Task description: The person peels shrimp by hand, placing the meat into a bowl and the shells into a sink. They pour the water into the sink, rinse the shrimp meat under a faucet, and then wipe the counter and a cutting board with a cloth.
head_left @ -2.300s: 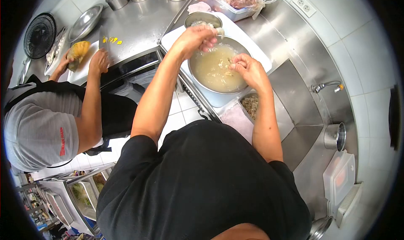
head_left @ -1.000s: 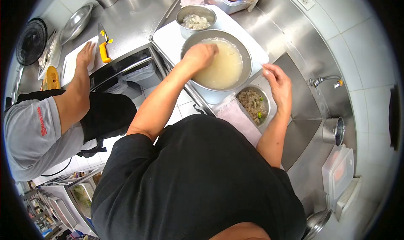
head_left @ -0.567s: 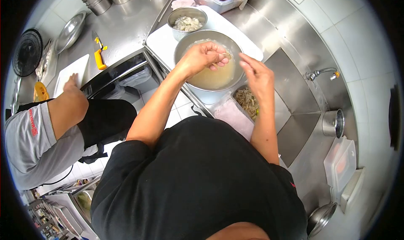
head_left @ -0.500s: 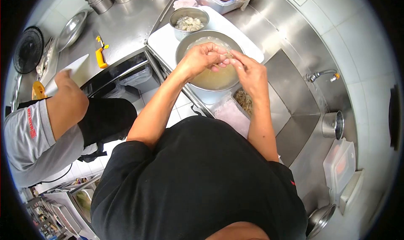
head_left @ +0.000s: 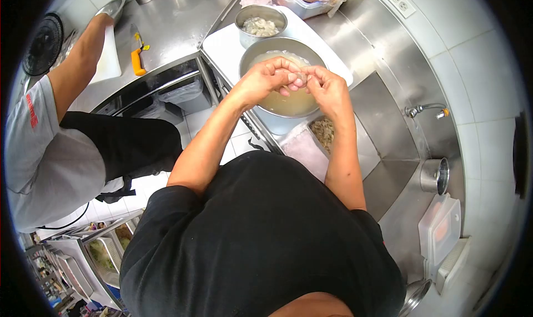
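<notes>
Above the large bowl: small piece pinched in both hands

Sighted over the large bowl [head_left: 317,60], a small piece [head_left: 301,79] is gripped by the left hand [head_left: 270,82] and the right hand [head_left: 331,92]. Fingers of both are nearly closed, tips pinched on it. Cloudy liquid [head_left: 284,105] noted in the bowl. Just beside stands a smaller metal bowl [head_left: 249,40] of pale pieces; both bowls are on a white board [head_left: 221,49].

Nearer the wearer: a container of brownish pieces [head_left: 323,133] and a pale pink cloth [head_left: 304,150]. Steel desk [head_left: 180,25], with wet spots, extends left, bearing a yellow-handled knife [head_left: 138,62]. A co-worker's arm [head_left: 78,70] reaches across a white cutting board [head_left: 109,58].

To the right: steel sink [head_left: 383,117], wall tap [head_left: 427,111], pale wall tiles [head_left: 482,72] and an outlet [head_left: 400,2]. Floor [head_left: 194,122]: white tile.
</notes>
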Demonstrator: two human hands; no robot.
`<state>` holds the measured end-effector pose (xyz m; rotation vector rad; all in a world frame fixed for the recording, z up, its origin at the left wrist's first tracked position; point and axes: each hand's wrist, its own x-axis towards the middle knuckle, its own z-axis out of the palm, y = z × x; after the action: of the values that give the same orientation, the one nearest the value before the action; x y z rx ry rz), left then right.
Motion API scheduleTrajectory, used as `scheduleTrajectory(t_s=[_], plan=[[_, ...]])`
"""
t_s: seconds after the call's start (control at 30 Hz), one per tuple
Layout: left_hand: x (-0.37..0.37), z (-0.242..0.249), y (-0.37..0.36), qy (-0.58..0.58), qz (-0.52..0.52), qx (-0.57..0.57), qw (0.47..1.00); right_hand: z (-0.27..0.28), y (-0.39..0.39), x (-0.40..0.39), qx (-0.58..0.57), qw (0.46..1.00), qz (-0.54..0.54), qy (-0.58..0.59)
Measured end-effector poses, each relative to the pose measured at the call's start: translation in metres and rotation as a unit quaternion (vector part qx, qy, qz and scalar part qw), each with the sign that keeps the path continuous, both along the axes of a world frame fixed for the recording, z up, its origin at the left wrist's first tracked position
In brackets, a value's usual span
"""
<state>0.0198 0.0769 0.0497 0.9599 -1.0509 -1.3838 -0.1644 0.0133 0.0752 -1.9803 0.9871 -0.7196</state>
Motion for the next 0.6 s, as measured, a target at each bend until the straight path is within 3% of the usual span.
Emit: scheduleTrajectory(t_s=[0.1, 0.3, 0.5, 0.6], plan=[[-0.004, -0.002, 0.000, 0.072, 0.000, 0.009, 0.997, -0.006, -0.002, -0.001, -0.018, 0.999, 0.005, -0.042], [-0.009, 0.006, 0.000, -0.114, 0.054, -0.004, 0.992, 0.006, 0.008, 0.001, -0.053, 0.997, 0.009, -0.046], [-0.008, 0.004, -0.001, -0.068, 0.010, -0.032, 0.997, -0.002, -0.006, -0.007, 0.053, 0.995, 0.028, -0.079], [-0.007, 0.005, -0.002, -0.087, 0.028, -0.014, 0.996, 0.003, -0.002, -0.009, -0.025, 0.998, 0.014, -0.047]])
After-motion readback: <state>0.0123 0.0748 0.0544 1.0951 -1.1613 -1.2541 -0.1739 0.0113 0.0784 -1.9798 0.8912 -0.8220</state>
